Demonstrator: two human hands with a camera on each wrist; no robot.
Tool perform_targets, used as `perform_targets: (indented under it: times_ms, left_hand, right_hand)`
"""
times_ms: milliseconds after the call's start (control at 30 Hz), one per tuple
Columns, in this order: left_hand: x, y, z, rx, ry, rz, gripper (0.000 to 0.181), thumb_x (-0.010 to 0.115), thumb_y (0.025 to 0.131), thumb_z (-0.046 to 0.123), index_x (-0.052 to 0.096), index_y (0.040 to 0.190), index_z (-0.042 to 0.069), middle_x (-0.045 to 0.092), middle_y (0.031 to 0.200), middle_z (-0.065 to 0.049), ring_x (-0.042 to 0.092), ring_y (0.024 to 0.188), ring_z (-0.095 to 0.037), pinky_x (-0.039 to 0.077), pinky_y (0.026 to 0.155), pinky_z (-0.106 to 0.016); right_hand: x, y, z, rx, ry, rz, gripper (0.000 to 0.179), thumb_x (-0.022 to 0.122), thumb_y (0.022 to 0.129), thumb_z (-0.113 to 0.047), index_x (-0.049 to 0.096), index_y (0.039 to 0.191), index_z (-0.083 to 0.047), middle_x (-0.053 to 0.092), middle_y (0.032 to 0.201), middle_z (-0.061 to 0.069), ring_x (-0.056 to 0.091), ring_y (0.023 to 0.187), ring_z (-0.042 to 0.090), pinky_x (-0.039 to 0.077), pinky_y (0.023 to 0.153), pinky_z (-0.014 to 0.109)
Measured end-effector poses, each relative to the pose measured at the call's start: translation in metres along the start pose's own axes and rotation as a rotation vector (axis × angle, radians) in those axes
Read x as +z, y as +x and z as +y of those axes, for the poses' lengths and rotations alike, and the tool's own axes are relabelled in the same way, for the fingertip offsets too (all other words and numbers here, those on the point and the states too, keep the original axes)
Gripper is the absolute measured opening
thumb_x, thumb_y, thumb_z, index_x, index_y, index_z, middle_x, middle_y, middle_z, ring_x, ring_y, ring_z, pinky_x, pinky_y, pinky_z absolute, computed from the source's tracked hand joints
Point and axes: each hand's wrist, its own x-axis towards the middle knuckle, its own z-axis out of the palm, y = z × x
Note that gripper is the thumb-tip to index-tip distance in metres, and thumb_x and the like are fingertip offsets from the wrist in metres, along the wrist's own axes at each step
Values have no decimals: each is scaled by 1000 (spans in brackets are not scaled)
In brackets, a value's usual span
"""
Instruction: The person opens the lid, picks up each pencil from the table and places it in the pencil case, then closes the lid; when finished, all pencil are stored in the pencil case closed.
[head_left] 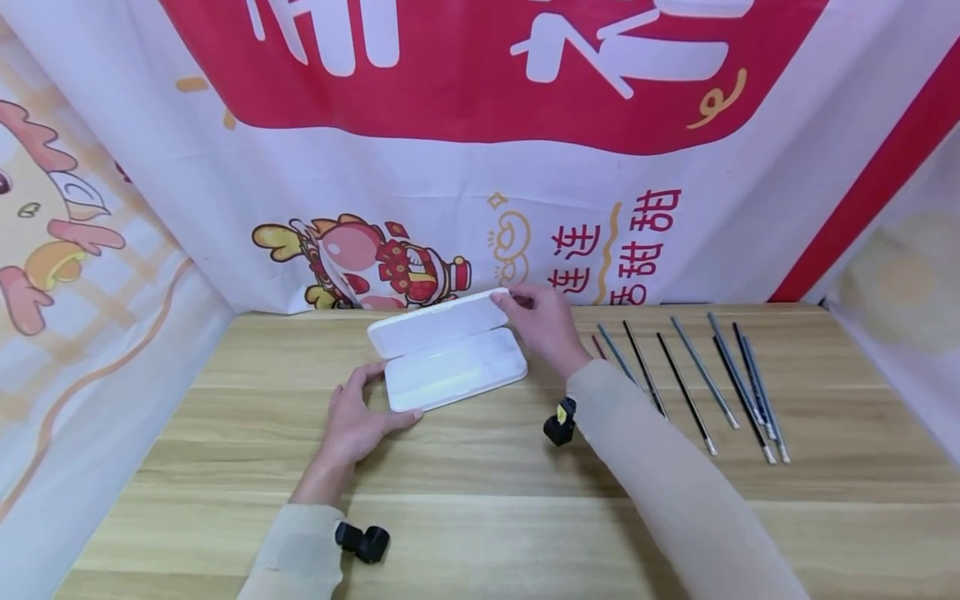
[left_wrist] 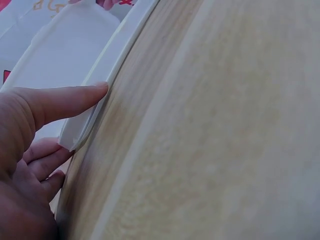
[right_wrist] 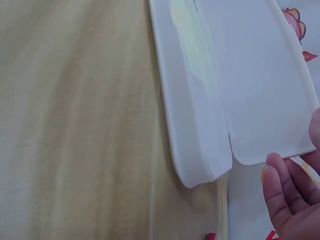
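A white pencil case [head_left: 456, 368] lies with its lid raised near the back of the table; no pencils show inside it. My left hand [head_left: 362, 423] holds the left end of the base, thumb along the front edge and fingers round the far side. In the left wrist view the thumb [left_wrist: 75, 102] presses on the case's rim. At the lid's [head_left: 437, 327] upper right corner, my right hand [head_left: 546, 325] pinches the edge. The right wrist view shows this lid [right_wrist: 267, 85] tilted back from the base [right_wrist: 200, 115], with fingertips [right_wrist: 274, 172] at its corner.
Several dark and blue-grey pencils [head_left: 696, 371] lie spread on the wooden table [head_left: 465, 533] to the right, some partly behind my right forearm. A printed cloth [head_left: 442, 192] hangs close behind the case, and cloth also borders both sides.
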Motion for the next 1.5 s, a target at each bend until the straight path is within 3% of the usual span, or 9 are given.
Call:
perform_targets:
  times_ms: [367,533,700,800,933,1000,1200,1367,1500]
  left_hand:
    - [1,3,-1,32,2,-1,93,96,81,22,45,159,24,33,177,-10,-7,168,-47,1,135,-71]
    - [1,2,0,35,-2,3,92,96,81,22,45,158,24,35,176,-11,-7,168,-46,0,135,-70]
    - [2,2,2,20,-13,-9,94,96,81,23,44,160,26,31,178,-9,-10,168,-47,0,134,-74]
    - [1,2,1,14,-19,-11,96,96,81,24,44,161,27,30,179,-9,-11,167,-47,-1,133,-75]
    - [0,1,0,13,-13,-21,99,96,80,26,42,162,27,28,179,-9,-11,167,-48,-1,132,-76]
    - [-1,2,0,14,-8,-27,100,96,80,27,41,163,27,28,179,-9,-12,167,-48,-1,132,-76]
    - [-3,0,0,6,8,-39,102,96,80,28,38,165,26,25,180,-11,-13,166,-49,-1,130,-78]
    - [-2,-1,1,-5,21,-44,104,95,82,31,35,167,25,21,181,-12,-13,166,-50,1,130,-79]
    - [-2,2,2,0,23,-54,105,94,83,33,33,168,25,20,181,-11,-15,166,-49,1,130,-79]
  right_hand:
    - [17,28,0,215,115,82,38,70,105,-41,78,126,-10,77,117,10,74,93,23,60,72,25]
    - [22,30,0,279,170,113,41,74,102,-43,78,128,-11,77,121,8,76,91,21,64,78,29]
    - [15,25,0,262,135,91,40,73,103,-42,79,126,-9,77,121,11,79,97,29,66,82,32]
    - [5,18,1,166,34,45,36,74,103,-39,82,120,-9,80,114,12,79,98,31,65,80,32]
    - [-18,-2,2,24,-139,-11,29,75,102,-38,82,116,-13,81,103,6,75,96,24,61,83,33]
    - [-32,-17,2,3,-179,-26,27,76,100,-38,82,116,-16,80,104,2,72,98,20,59,87,35]
    - [-77,-75,10,111,-133,-39,29,77,99,-41,80,116,-19,79,114,3,72,104,22,62,92,36]
    - [-113,-117,32,206,-68,-38,36,76,101,-41,76,124,-13,78,116,11,76,99,25,66,82,32]
    - [-141,-143,54,261,-70,-8,42,75,102,-44,74,128,-11,79,112,12,76,92,19,66,77,28]
